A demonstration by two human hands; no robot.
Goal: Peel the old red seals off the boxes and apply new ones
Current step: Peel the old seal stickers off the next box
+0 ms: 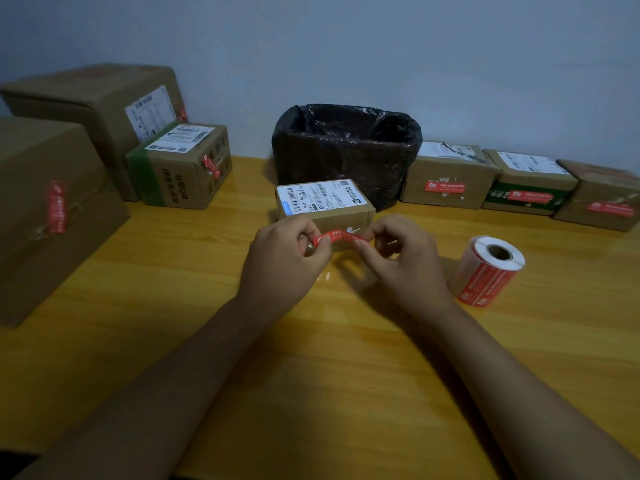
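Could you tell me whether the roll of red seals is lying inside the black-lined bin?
No, the roll of red seals stands on the wooden table to the right of the right hand, well outside the black-lined bin.

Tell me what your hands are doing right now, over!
Both hands, left and right, pinch a red seal. Small box sits just behind it. Nothing in the way.

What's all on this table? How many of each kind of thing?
Cardboard boxes: 7, including the small box behind the hands
Bin lined with a black bag: 1
Roll of red seals: 1
Loose red seal, pinched between left hand and right hand: 1
Total: 10
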